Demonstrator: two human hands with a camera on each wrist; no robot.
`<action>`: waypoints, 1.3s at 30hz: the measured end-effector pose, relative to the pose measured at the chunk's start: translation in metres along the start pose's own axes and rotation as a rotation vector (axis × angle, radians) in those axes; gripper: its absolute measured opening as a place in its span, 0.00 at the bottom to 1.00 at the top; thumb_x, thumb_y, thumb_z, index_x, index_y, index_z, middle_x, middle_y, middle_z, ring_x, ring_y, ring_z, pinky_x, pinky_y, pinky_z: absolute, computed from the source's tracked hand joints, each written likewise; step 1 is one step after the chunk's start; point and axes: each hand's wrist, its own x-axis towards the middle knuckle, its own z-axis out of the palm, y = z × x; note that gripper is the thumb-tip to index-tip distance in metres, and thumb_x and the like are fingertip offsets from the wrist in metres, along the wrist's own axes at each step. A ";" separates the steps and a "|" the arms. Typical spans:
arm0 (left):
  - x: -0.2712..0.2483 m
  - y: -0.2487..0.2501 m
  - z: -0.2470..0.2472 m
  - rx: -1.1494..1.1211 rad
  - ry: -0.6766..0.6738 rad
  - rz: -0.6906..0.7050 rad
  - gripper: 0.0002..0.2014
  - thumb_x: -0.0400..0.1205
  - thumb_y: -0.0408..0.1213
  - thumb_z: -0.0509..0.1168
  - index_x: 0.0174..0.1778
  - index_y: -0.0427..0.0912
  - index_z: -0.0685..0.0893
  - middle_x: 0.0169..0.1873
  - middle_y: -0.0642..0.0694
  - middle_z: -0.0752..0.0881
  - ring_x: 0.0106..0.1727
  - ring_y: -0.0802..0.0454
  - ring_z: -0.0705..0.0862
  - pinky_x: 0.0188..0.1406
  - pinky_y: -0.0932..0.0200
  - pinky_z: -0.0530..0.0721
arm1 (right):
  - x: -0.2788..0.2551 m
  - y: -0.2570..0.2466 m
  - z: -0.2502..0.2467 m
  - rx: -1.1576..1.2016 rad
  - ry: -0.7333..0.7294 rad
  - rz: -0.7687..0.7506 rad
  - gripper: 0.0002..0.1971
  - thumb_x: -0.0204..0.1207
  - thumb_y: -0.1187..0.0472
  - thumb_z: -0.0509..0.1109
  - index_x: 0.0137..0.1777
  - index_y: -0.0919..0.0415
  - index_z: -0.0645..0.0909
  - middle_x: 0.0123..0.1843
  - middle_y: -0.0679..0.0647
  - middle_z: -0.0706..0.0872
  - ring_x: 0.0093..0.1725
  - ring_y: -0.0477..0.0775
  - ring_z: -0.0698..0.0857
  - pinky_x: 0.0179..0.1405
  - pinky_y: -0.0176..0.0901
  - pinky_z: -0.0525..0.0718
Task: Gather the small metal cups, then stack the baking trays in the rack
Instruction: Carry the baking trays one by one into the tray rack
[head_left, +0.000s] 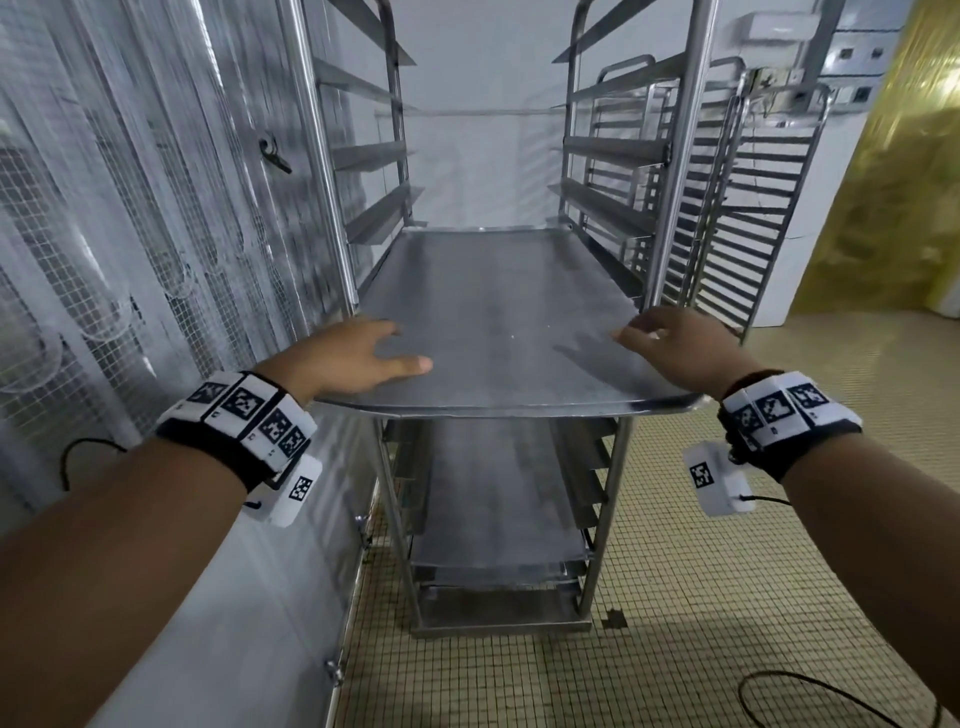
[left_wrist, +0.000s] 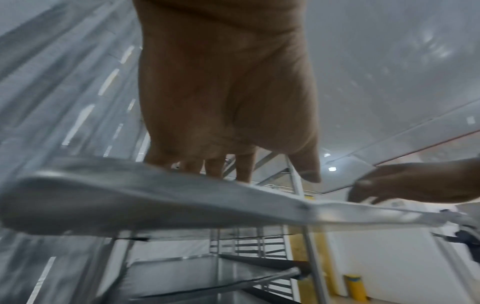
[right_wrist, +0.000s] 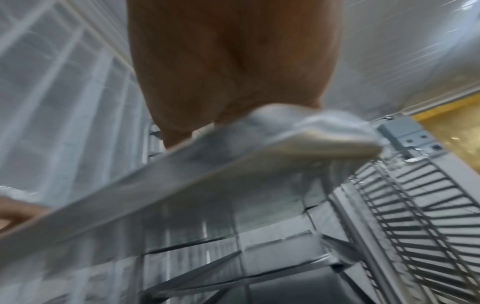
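Note:
A flat metal baking tray (head_left: 498, 322) lies on the runners of the steel rack (head_left: 670, 208), its near end sticking out toward me. My left hand (head_left: 358, 353) rests flat on the tray's near left part, fingers straight and thumb spread. My right hand (head_left: 670, 343) sits on the near right edge, fingers loosely bent and their tips touching the top. The left wrist view shows the left hand (left_wrist: 228, 102) above the tray (left_wrist: 155, 195), the right hand (left_wrist: 405, 185) beyond. In the blurred right wrist view the tray (right_wrist: 207, 164) hides my right hand's (right_wrist: 233, 61) fingers. No small cups are visible.
More trays (head_left: 493, 493) sit on lower runners of the same rack. A second, bare rack (head_left: 737, 208) stands behind on the right. A wall hung with mesh and plastic strips (head_left: 130, 234) runs close on the left. Tiled floor (head_left: 727, 571) with a black cable (head_left: 831, 696) lies to the right.

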 end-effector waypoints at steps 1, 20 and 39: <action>-0.008 0.012 0.003 0.007 -0.015 0.044 0.53 0.67 0.83 0.61 0.84 0.53 0.70 0.85 0.47 0.67 0.85 0.45 0.67 0.82 0.48 0.65 | -0.008 -0.011 0.001 -0.027 -0.010 -0.044 0.32 0.74 0.23 0.57 0.63 0.46 0.83 0.63 0.50 0.87 0.57 0.54 0.85 0.60 0.54 0.83; -0.047 0.040 0.086 0.002 0.461 0.526 0.17 0.87 0.50 0.63 0.53 0.44 0.93 0.47 0.51 0.92 0.50 0.48 0.87 0.50 0.55 0.82 | -0.071 -0.050 0.083 -0.087 0.263 -0.491 0.15 0.82 0.43 0.63 0.57 0.48 0.88 0.56 0.42 0.90 0.55 0.51 0.88 0.67 0.60 0.73; 0.039 0.019 0.098 0.052 0.487 0.262 0.32 0.84 0.67 0.46 0.66 0.57 0.89 0.67 0.53 0.87 0.70 0.49 0.81 0.74 0.43 0.62 | 0.005 -0.036 0.094 -0.057 0.181 -0.232 0.17 0.84 0.39 0.59 0.67 0.36 0.83 0.71 0.37 0.82 0.76 0.49 0.73 0.78 0.64 0.56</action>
